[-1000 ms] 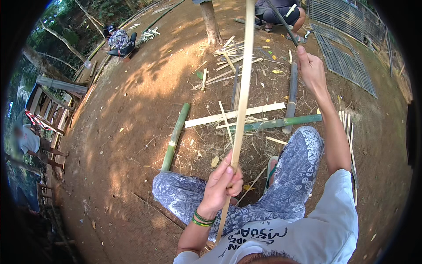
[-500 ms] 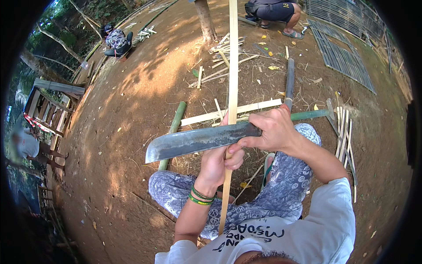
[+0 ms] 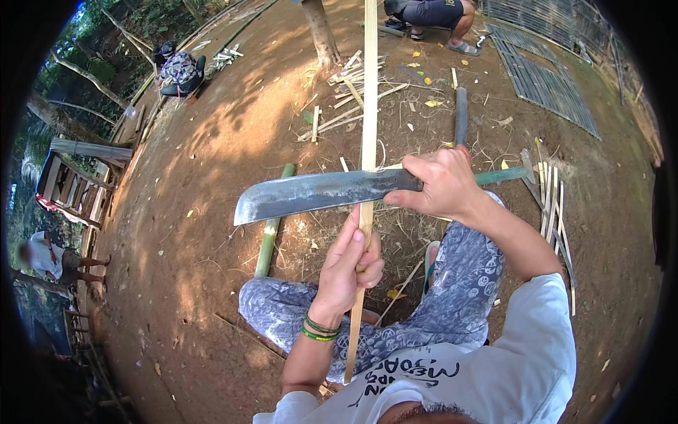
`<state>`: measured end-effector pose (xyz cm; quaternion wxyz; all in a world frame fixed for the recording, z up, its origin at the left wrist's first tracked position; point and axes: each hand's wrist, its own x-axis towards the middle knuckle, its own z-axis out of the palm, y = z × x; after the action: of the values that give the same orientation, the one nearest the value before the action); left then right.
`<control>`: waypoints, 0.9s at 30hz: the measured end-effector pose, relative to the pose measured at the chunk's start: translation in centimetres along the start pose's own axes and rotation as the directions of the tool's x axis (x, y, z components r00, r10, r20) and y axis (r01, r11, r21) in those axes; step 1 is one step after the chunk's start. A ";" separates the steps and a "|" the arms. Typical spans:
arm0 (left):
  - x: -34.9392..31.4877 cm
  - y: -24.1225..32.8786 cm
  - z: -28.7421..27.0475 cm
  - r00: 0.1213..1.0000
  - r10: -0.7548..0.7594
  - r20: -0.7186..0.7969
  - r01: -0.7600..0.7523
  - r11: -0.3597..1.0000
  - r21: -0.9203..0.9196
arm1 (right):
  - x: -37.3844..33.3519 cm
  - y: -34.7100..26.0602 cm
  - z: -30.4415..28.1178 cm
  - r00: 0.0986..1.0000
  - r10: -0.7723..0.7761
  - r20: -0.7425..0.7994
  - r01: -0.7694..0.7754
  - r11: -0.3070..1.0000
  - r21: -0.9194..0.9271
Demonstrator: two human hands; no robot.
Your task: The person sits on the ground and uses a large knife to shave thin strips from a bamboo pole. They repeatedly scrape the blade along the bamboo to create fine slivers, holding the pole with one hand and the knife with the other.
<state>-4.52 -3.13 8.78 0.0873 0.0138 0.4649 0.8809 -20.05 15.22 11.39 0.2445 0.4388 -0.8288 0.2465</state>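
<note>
Sits on brown ground (image 3: 176, 304), with a slatted panel (image 3: 540, 81) lying flat toward the upper right and a tree trunk (image 3: 321, 35) standing ahead. Shares the yard with a crouching person in dark shorts (image 3: 438, 14) at the top edge, a squatting person (image 3: 182, 72) at upper left, and another person in a pale top (image 3: 45, 256) at far left. Wears a white shirt (image 3: 530, 339) and patterned trousers (image 3: 282, 304). Faces a scattered heap of strips (image 3: 353, 95), with a green pole (image 3: 268, 247) nearer, just past the trousers at left. Pinches a long pale strip (image 3: 370, 85) in the left hand (image 3: 342, 275), from beside the shirt to past the top edge. Crosses it with a knife (image 3: 311, 196), tip leftward, just beyond that hand; cannot tell about edge contact. Wraps the right hand (image 3: 446, 185) tightly around the knife's hidden handle. Wears green bands (image 3: 321, 329) on the left wrist.
</note>
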 end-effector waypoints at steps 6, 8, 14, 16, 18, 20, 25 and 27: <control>-1.5 -1.4 -0.3 0.998 -0.056 0.029 0.054 0.997 0.050 | 0.4 2.4 -0.7 0.978 0.207 -0.004 -0.205 0.975 0.085; -1.8 -1.8 -0.3 0.994 -0.074 0.077 0.070 0.996 0.048 | 0.0 4.4 -0.7 0.952 0.286 -0.112 -0.279 0.957 0.075; -0.1 -1.6 0.0 0.975 -0.173 0.142 0.177 0.984 -0.021 | -3.0 3.9 -2.8 0.952 0.304 -0.036 -0.303 0.952 0.042; -0.2 -2.8 0.1 0.953 -0.234 0.194 0.247 0.968 -0.047 | -4.1 5.7 -4.1 0.858 0.506 -0.084 -0.492 0.858 0.144; 0.4 -3.7 0.9 0.958 -0.254 0.130 0.260 0.965 -0.026 | -6.4 6.3 -5.0 0.807 0.589 -0.050 -0.560 0.789 0.252; 1.4 -4.0 1.9 0.972 -0.225 0.067 0.220 0.973 0.074 | -8.8 5.6 -5.7 0.781 0.624 -0.009 -0.585 0.737 0.337; 4.1 -5.7 2.7 0.990 -0.107 -0.087 0.134 0.901 0.412 | -14.5 3.3 -6.0 0.786 0.613 0.075 -0.614 0.764 0.196; 4.5 -6.5 3.3 0.988 -0.113 -0.103 0.147 0.896 0.419 | -15.4 1.6 -5.6 0.772 0.623 0.127 -0.636 0.756 0.156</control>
<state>-7.72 3.88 5.06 0.1231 -0.0321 0.6487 0.7503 -12.69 28.82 5.72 0.0765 0.1639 -0.9082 0.3775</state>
